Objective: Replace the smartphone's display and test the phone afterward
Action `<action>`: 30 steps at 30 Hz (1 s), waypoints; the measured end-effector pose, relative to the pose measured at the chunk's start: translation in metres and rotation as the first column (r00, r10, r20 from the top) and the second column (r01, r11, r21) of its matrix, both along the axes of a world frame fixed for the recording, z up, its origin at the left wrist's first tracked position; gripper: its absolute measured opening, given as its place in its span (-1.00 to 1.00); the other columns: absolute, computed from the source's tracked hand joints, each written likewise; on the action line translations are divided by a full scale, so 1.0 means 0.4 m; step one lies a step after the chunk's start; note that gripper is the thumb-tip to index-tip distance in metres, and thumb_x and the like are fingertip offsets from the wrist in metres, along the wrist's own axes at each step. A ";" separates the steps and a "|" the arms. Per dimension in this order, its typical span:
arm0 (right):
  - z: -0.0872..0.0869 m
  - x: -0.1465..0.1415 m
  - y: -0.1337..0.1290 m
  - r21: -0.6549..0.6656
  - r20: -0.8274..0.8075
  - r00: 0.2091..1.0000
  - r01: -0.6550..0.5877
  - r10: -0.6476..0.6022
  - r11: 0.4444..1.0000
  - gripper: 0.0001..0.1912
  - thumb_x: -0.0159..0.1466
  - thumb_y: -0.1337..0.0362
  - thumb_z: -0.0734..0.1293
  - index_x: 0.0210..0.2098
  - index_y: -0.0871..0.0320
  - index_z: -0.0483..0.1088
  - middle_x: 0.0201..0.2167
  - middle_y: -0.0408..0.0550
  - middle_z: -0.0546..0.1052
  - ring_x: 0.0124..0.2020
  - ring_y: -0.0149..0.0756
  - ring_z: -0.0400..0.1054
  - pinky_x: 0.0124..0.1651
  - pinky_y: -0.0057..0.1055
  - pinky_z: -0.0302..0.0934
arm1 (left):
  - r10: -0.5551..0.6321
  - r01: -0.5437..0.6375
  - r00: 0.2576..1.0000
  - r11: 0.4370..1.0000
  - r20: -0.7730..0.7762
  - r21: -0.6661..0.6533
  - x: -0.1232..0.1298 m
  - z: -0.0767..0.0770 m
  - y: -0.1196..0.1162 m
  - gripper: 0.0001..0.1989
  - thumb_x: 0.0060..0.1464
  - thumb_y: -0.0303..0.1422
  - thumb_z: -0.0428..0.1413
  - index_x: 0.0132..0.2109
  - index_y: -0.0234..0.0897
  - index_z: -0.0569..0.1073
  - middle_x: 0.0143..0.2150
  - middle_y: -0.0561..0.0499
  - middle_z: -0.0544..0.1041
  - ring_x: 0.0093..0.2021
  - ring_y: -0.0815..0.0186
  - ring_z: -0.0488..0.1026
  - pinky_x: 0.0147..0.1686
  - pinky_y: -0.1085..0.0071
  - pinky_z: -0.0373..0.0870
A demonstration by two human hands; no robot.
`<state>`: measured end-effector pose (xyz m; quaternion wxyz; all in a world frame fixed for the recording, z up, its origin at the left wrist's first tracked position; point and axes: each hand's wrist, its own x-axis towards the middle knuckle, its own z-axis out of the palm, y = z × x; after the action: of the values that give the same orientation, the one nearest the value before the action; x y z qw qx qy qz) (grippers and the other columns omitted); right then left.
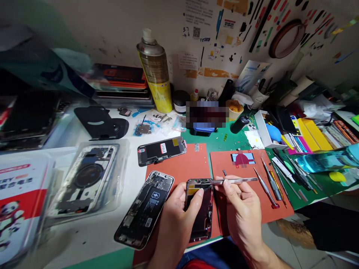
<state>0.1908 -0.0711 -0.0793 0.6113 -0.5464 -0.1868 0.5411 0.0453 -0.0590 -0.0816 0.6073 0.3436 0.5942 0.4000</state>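
My right hand (pixel 242 198) is pinching metal tweezers (pixel 235 181) closely between thumb and fingers, their tip reaching the top of a dark phone screen (pixel 200 209). My left hand (pixel 181 213) is gripping that screen's side, thumb across its face. The screen is lying over what seems a red mat (pixel 182 157), beside an opened phone (pixel 144 209).

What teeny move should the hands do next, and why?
I think the left hand should grip the black phone panel steady while the right hand eases the tweezers gently. Their tips are over the panel's top end, where small parts sit, and the left thumb is close by, so a wobble could poke something.
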 end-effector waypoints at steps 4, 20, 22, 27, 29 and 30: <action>0.005 -0.003 0.006 -0.011 -0.028 1.000 0.003 -0.003 1.000 -0.69 0.20 0.11 0.63 -0.18 0.14 0.62 -0.24 0.01 0.72 -0.24 -0.26 0.59 -0.08 -0.36 0.50 | -0.002 0.002 1.000 1.000 0.007 -0.010 -0.002 0.001 -0.002 -0.61 0.06 0.01 0.33 -0.22 -0.22 0.55 -0.31 -0.05 0.65 -0.30 0.14 0.58 -0.25 0.32 0.53; 0.002 -0.013 0.006 -0.012 -0.084 0.996 -0.019 0.017 1.000 -0.71 0.23 0.09 0.62 -0.21 0.15 0.62 -0.22 -0.02 0.70 -0.17 -0.33 0.56 -0.01 -0.46 0.44 | -0.005 0.005 0.999 1.000 0.040 0.012 0.001 0.004 -0.002 -0.64 0.10 -0.04 0.32 -0.16 -0.24 0.58 -0.21 -0.09 0.68 -0.22 0.11 0.61 -0.20 0.31 0.55; 0.007 -0.014 0.008 -0.016 -0.095 0.995 -0.027 0.025 1.000 -0.71 0.22 0.10 0.63 -0.23 0.16 0.63 -0.23 -0.01 0.69 -0.18 -0.33 0.56 -0.02 -0.47 0.44 | -0.033 0.032 0.998 0.999 0.062 0.011 0.002 0.011 0.000 -0.65 0.12 -0.04 0.29 -0.13 -0.22 0.59 -0.14 -0.09 0.69 -0.17 0.09 0.63 -0.15 0.29 0.56; 0.015 -0.014 0.008 -0.025 -0.101 0.994 -0.036 0.033 0.999 -0.71 0.19 0.09 0.64 -0.26 0.17 0.64 -0.25 0.00 0.69 -0.20 -0.31 0.56 -0.04 -0.45 0.45 | -0.045 0.043 0.995 0.999 0.093 0.026 0.004 0.016 0.003 -0.62 0.15 -0.04 0.27 -0.05 -0.23 0.60 -0.03 -0.15 0.68 -0.04 0.01 0.63 0.01 0.20 0.57; 0.017 -0.014 0.010 -0.033 -0.109 0.993 -0.046 0.043 0.998 -0.70 0.19 0.09 0.64 -0.26 0.17 0.65 -0.25 0.00 0.69 -0.20 -0.32 0.56 -0.04 -0.46 0.45 | -0.033 0.031 0.995 0.999 0.095 0.032 0.003 0.014 0.003 -0.61 0.14 -0.04 0.29 -0.06 -0.24 0.60 -0.04 -0.16 0.68 -0.05 0.00 0.63 0.00 0.18 0.57; 0.017 -0.014 0.011 -0.034 -0.113 0.992 -0.051 0.047 0.998 -0.70 0.19 0.09 0.64 -0.26 0.17 0.65 -0.25 0.00 0.69 -0.20 -0.32 0.56 -0.04 -0.46 0.45 | -0.029 0.025 0.995 0.999 0.091 0.038 0.003 0.012 0.002 -0.62 0.14 -0.05 0.29 -0.06 -0.25 0.61 -0.05 -0.16 0.68 -0.06 0.00 0.63 0.00 0.17 0.57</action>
<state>0.1852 -0.0665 -0.0725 0.5974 -0.5215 -0.1555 0.5891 0.0466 -0.0581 -0.0767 0.6329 0.3441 0.5534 0.4181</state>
